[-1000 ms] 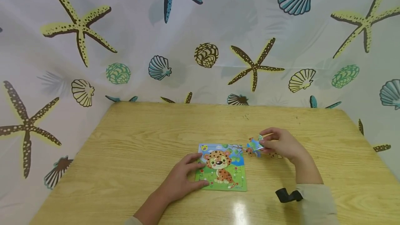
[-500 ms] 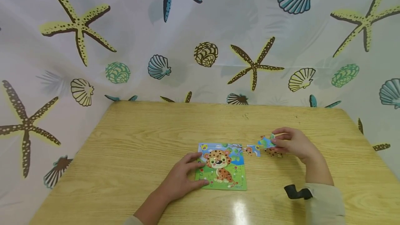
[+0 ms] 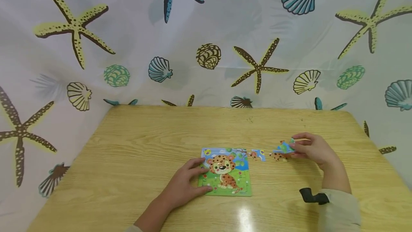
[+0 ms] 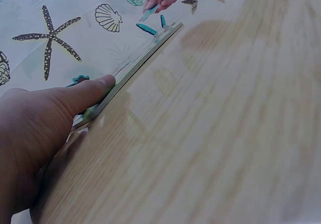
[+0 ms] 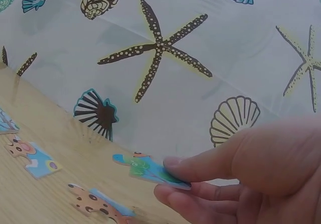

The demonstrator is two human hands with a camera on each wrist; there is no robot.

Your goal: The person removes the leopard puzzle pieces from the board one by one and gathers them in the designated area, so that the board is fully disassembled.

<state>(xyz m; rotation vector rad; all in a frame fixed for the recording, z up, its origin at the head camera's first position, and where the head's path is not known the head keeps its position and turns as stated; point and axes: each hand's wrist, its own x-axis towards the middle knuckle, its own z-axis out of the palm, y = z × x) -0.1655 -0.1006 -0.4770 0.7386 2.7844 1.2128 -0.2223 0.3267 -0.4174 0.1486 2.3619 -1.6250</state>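
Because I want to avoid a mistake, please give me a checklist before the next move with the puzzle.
1. Right hand pinches blue-green piece: ok.
2. Only one piece held: cannot tell; an orange bit shows behind it.
3. Left hand touches puzzle board: ok.
4. Yellow-marked piece lies picture side up: ok.
5. Spotted piece lies picture side up: ok.
6. Free slot for the held piece: cannot tell.

The puzzle [image 3: 226, 176] was blue over green — its leopard [image 3: 222, 168] orange, dark-spotted; the table [image 3: 154, 135] yellowish woodgrain — the cloth [image 3: 138, 38] white with a starfish-and-shell print.
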